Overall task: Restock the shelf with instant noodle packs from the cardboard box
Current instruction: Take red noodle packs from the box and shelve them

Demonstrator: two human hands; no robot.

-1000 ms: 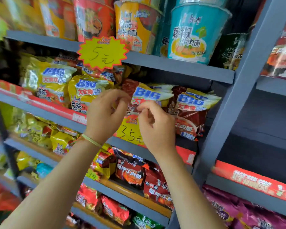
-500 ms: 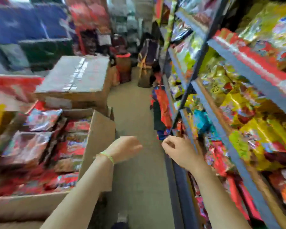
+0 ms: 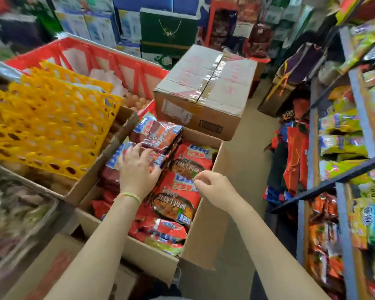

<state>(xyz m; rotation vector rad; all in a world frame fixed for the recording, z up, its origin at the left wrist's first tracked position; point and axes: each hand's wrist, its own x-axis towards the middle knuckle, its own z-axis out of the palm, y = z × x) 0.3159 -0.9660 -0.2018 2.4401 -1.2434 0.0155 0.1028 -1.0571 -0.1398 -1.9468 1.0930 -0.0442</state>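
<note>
An open cardboard box (image 3: pixel 206 215) stands in front of me, filled with several red instant noodle packs (image 3: pixel 178 198). My left hand (image 3: pixel 138 169) lies spread over a pack at the box's left side, fingers straight and touching the wrapper. My right hand (image 3: pixel 212 187) hovers over the packs in the middle of the box, fingers loosely curled, holding nothing. The shelf (image 3: pixel 353 148) with yellow and red noodle packs runs along the right edge of the view.
A sealed, taped cardboard box (image 3: pixel 206 87) sits just behind the open one. Yellow plastic trays (image 3: pixel 50 122) and a red crate (image 3: pixel 108 59) with eggs are to the left. A narrow floor aisle (image 3: pixel 249 152) lies between boxes and shelf. Stacked goods fill the back.
My hands left the shelf packs, and my view swung from the shelf down to the open box. Both hands have dropped over its noodle packs, the left one touching a pack.
</note>
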